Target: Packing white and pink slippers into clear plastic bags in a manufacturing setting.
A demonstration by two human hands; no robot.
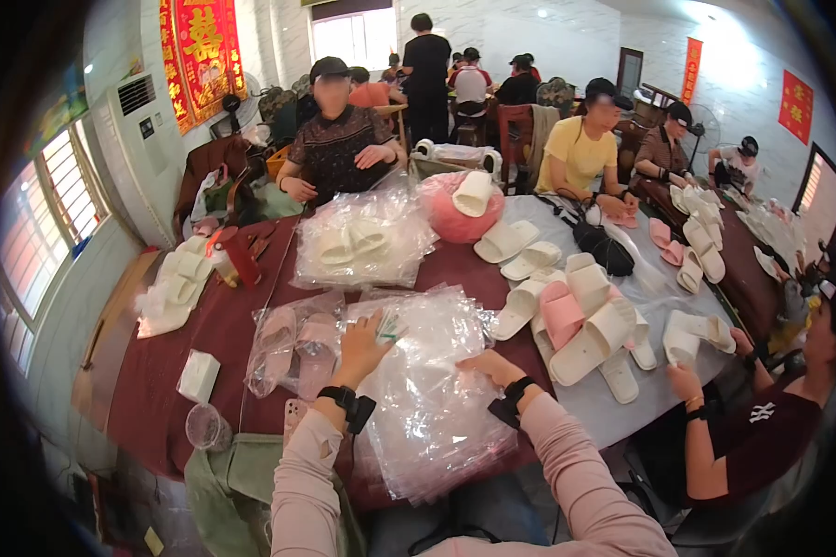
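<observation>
A stack of clear plastic bags (418, 422) lies in front of me, running over the table's near edge. Across its left side rests my left hand (364, 349), fingers stretched out and apart. A small greenish mark or scrap shows beside its fingers; I cannot tell which. At the stack's right edge, my right hand (494, 368) has its fingers together on the bag film and appears to pinch it. Left of the stack, a pair of pink slippers (316, 351) lies in clear bags. Beyond sits a pile of bagged white slippers (355, 243).
Loose white slippers (596, 345) and a pink slipper (561, 316) are heaped to my right. A co-worker (762, 427) there handles a white slipper. Another person (344, 148) stands opposite. Leftward are a white box (198, 376), a clear cup (208, 427) and a red container (240, 255).
</observation>
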